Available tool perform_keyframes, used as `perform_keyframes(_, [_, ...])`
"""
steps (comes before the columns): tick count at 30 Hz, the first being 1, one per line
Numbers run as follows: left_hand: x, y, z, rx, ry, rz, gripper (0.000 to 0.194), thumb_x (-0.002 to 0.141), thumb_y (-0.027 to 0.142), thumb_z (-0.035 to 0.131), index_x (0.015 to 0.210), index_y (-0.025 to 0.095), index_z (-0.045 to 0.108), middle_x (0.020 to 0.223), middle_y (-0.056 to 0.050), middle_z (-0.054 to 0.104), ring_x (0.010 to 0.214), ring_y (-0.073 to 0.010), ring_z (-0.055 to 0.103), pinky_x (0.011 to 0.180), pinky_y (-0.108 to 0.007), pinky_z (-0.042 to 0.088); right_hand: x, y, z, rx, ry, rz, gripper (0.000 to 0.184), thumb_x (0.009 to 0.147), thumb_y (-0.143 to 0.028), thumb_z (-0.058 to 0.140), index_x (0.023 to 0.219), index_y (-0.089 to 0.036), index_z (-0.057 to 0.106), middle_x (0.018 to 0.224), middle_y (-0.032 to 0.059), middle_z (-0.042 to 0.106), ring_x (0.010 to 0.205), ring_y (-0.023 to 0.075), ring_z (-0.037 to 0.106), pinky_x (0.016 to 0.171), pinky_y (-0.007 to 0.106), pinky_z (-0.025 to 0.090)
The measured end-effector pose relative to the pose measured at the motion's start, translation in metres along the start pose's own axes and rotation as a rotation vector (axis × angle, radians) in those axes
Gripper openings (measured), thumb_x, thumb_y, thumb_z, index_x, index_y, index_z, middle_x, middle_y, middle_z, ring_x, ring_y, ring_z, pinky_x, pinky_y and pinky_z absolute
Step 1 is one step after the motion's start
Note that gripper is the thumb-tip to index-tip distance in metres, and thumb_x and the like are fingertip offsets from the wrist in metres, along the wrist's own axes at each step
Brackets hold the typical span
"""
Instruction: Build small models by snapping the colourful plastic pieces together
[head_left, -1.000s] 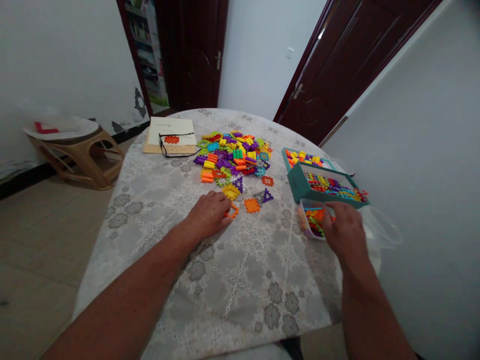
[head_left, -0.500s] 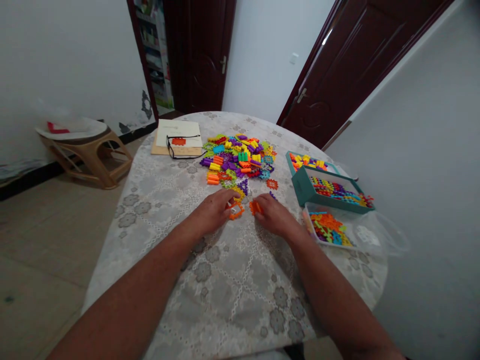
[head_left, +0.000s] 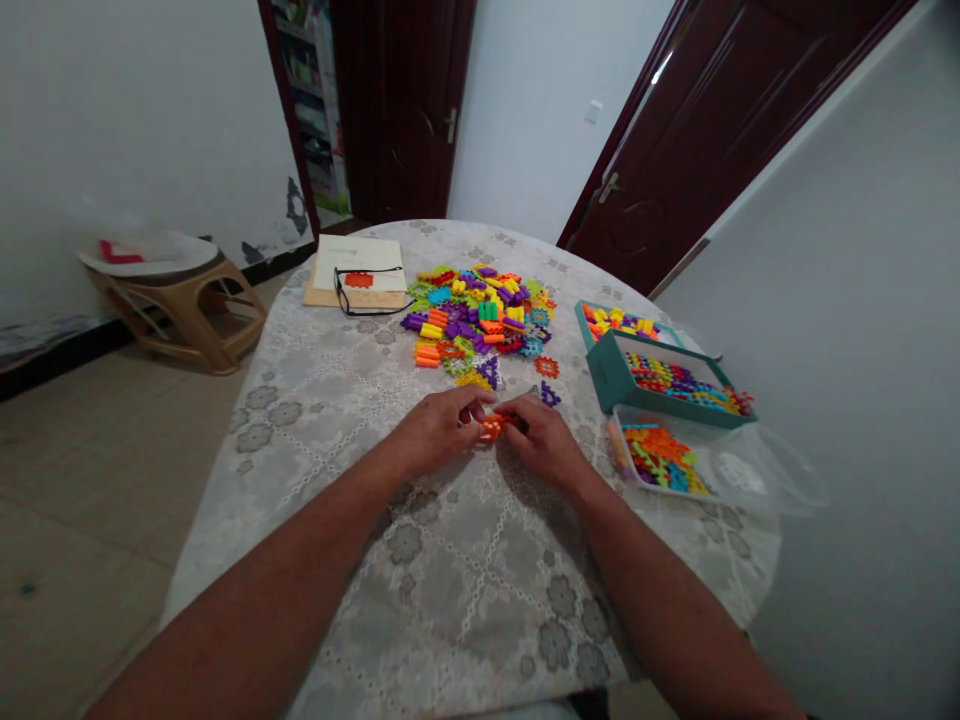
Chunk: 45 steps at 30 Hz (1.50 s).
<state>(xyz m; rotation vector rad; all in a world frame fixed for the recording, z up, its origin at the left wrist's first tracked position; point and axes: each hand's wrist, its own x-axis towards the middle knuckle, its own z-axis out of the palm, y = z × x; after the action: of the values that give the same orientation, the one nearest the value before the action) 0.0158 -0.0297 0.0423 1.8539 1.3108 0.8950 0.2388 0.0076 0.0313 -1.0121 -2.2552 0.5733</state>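
Both hands meet over the near middle of the table, pinching orange plastic building pieces point(head_left: 493, 428) that touch or overlap. My left hand point(head_left: 442, 425) is closed on the left side of them. My right hand point(head_left: 541, 437) grips the right side, its fingers curled inward. Fingers cover part of the pieces, so I cannot tell whether they are joined. Just beyond the fingertips lie a yellow piece point(head_left: 474, 380) and a purple triangular piece point(head_left: 488, 371). A second purple piece point(head_left: 550, 394) is close to my right hand, with an orange-red square piece point(head_left: 547, 367) behind it.
A colourful heap of building pieces point(head_left: 480, 315) covers the table's far middle. Glasses point(head_left: 375, 313) rest by a notebook point(head_left: 330, 257) at the back left. On the right stand a green box point(head_left: 604, 375) and a clear plastic container point(head_left: 621, 455), both holding pieces.
My hands have come together. The orange frame from my left hand and the orange piece from my right, apart before, now meet between the fingers.
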Motion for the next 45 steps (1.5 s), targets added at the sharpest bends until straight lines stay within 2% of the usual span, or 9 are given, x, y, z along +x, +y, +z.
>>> perform_keyframes(4, [0.0, -0.004, 0.004, 0.079, 0.038, 0.01, 0.048, 0.079, 0.016, 0.072, 0.127, 0.022, 0.069, 0.101, -0.004, 0.067, 0.083, -0.0166, 0.062, 0.078, -0.03, 0.049, -0.004, -0.005, 0.007, 0.172, -0.044, 0.077, 0.031, 0.088, -0.016, 0.059, 0.116, -0.021, 0.072, 0.103, 0.0043, 0.075, 0.09, 0.0184, 0.068, 0.083, 0.031, 0.052])
perform_keyframes(9, [-0.001, -0.006, 0.001, 0.174, -0.02, 0.014, 0.023, 0.083, 0.021, 0.071, 0.104, 0.024, 0.077, 0.097, -0.003, 0.068, 0.089, -0.0186, 0.065, 0.081, -0.031, 0.048, -0.008, 0.002, 0.01, 0.418, -0.172, 0.15, 0.033, 0.087, -0.017, 0.054, 0.114, -0.02, 0.072, 0.1, 0.003, 0.076, 0.086, 0.0186, 0.07, 0.079, 0.031, 0.055])
perform_keyframes(15, [0.0, -0.006, -0.018, 0.288, 0.031, -0.006, 0.013, 0.086, 0.019, 0.067, 0.097, 0.022, 0.073, 0.095, -0.003, 0.071, 0.087, -0.0188, 0.064, 0.079, -0.031, 0.047, 0.005, 0.008, 0.023, 0.041, 0.11, 0.025, 0.032, 0.095, -0.021, 0.054, 0.124, -0.02, 0.068, 0.128, 0.0123, 0.066, 0.107, 0.0214, 0.065, 0.095, 0.037, 0.054])
perform_keyframes(21, [0.0, -0.01, -0.033, 0.386, 0.103, 0.005, 0.009, 0.086, 0.016, 0.064, 0.091, 0.019, 0.07, 0.095, -0.005, 0.069, 0.089, -0.0202, 0.062, 0.083, -0.032, 0.046, 0.027, 0.005, 0.03, -0.246, -0.03, 0.056, 0.051, 0.097, -0.035, 0.064, 0.144, -0.021, 0.056, 0.139, 0.0149, 0.057, 0.127, 0.027, 0.056, 0.107, 0.041, 0.049])
perform_keyframes(27, [0.001, -0.013, -0.032, 0.392, 0.097, -0.026, 0.009, 0.084, 0.014, 0.065, 0.09, 0.02, 0.069, 0.092, -0.004, 0.067, 0.086, -0.0192, 0.061, 0.078, -0.03, 0.044, 0.044, 0.002, 0.038, -0.449, -0.091, 0.127, 0.036, 0.099, -0.033, 0.057, 0.133, -0.021, 0.064, 0.126, 0.013, 0.06, 0.105, 0.0249, 0.064, 0.089, 0.034, 0.052])
perform_keyframes(33, [0.001, -0.012, -0.028, 0.381, 0.074, -0.056, 0.01, 0.084, 0.018, 0.067, 0.093, 0.02, 0.069, 0.096, -0.005, 0.07, 0.087, -0.0206, 0.062, 0.078, -0.031, 0.044, 0.041, 0.016, 0.038, -0.384, 0.006, 0.062, 0.018, 0.099, -0.024, 0.05, 0.103, -0.02, 0.067, 0.097, 0.0091, 0.065, 0.093, 0.0216, 0.061, 0.083, 0.029, 0.047])
perform_keyframes(36, [0.001, -0.015, -0.025, 0.315, 0.107, -0.091, 0.039, 0.083, 0.015, 0.065, 0.121, 0.021, 0.067, 0.099, -0.005, 0.072, 0.089, -0.0211, 0.065, 0.08, -0.031, 0.046, 0.035, 0.016, 0.032, -0.256, 0.036, 0.003, 0.018, 0.1, -0.027, 0.049, 0.099, -0.02, 0.066, 0.091, 0.0071, 0.065, 0.086, 0.0203, 0.06, 0.081, 0.03, 0.047])
perform_keyframes(39, [0.0, -0.016, -0.024, 0.258, 0.112, -0.114, 0.066, 0.082, 0.015, 0.068, 0.146, 0.024, 0.054, 0.102, -0.004, 0.074, 0.092, -0.0225, 0.067, 0.084, -0.033, 0.047, 0.029, 0.011, 0.027, -0.163, -0.064, -0.07, 0.018, 0.1, -0.029, 0.051, 0.101, -0.021, 0.067, 0.089, 0.0056, 0.066, 0.084, 0.0197, 0.061, 0.079, 0.03, 0.047])
perform_keyframes(45, [0.001, -0.017, -0.026, 0.357, 0.067, -0.048, 0.03, 0.082, 0.016, 0.067, 0.111, 0.022, 0.072, 0.105, -0.006, 0.072, 0.097, -0.0231, 0.065, 0.09, -0.035, 0.048, 0.029, 0.009, 0.029, -0.101, -0.159, -0.177, 0.036, 0.094, -0.016, 0.051, 0.126, -0.021, 0.066, 0.114, 0.0092, 0.07, 0.106, 0.022, 0.065, 0.095, 0.034, 0.051])
